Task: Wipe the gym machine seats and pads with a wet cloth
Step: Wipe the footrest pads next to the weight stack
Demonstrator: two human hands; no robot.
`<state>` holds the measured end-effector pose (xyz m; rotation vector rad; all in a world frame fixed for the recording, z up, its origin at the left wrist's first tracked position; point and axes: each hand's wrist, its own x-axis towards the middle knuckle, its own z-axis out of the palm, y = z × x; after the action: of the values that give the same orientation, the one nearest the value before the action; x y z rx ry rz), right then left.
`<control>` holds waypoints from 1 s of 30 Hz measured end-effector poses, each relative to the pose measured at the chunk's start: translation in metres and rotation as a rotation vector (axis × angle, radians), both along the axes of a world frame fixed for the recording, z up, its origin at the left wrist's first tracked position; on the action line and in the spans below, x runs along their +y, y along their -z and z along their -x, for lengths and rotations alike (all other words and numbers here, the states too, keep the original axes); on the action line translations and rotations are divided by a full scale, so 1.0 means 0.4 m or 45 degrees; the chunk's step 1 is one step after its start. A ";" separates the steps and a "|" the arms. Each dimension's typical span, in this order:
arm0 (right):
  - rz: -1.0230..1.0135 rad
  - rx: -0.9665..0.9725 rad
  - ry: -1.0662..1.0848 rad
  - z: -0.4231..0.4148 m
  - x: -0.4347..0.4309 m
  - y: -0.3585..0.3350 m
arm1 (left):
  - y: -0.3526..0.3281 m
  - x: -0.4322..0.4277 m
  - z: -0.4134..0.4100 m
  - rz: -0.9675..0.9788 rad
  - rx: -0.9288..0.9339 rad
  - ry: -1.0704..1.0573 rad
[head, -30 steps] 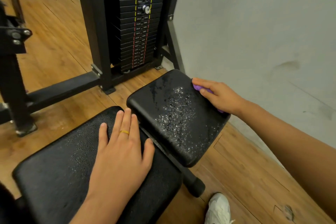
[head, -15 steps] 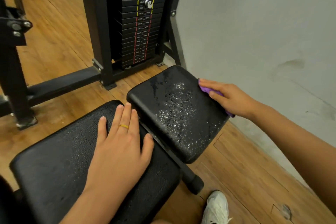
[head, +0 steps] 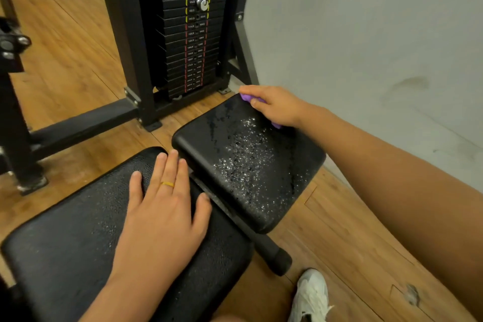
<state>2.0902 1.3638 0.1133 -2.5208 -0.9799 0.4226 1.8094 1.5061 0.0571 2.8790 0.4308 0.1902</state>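
Two black padded parts of a gym machine fill the middle. The small far pad (head: 245,165) glistens with water drops. At its far right corner my right hand (head: 274,107) grips a purple cloth (head: 245,98) and presses it on the pad; most of the cloth is hidden under the fingers. My left hand (head: 162,206), with a gold ring, rests flat with straight fingers on the larger near seat (head: 65,238), close to the gap between the two pads.
A black weight stack (head: 190,26) in its frame stands just beyond the pad. A grey wall (head: 366,34) runs close along the right. Black frame bars (head: 78,123) lie on the wooden floor at left. My white shoe (head: 311,295) is at the bottom.
My right hand has slid the purple cloth along the pad's right edge, away from me, to the far corner. My left hand has stayed flat on the near seat.
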 end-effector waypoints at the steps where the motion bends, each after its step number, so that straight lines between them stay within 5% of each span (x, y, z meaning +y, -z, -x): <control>1: 0.011 0.009 -0.007 0.009 -0.026 -0.003 | 0.000 -0.001 0.000 0.002 -0.005 0.001; 11: 0.216 -0.222 -0.023 0.223 -0.418 0.000 | -0.002 -0.008 0.000 0.001 -0.015 0.027; 25: 0.260 -0.248 0.079 0.296 -0.409 -0.008 | -0.011 -0.011 0.001 0.004 -0.037 0.014; 30: 0.167 -0.269 -0.209 0.413 -0.398 0.018 | -0.014 -0.014 0.001 0.014 -0.046 0.019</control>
<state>1.9248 1.2045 0.1060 -2.6538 -1.2836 0.2790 1.8089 1.5005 0.0627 2.8621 0.4030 0.2358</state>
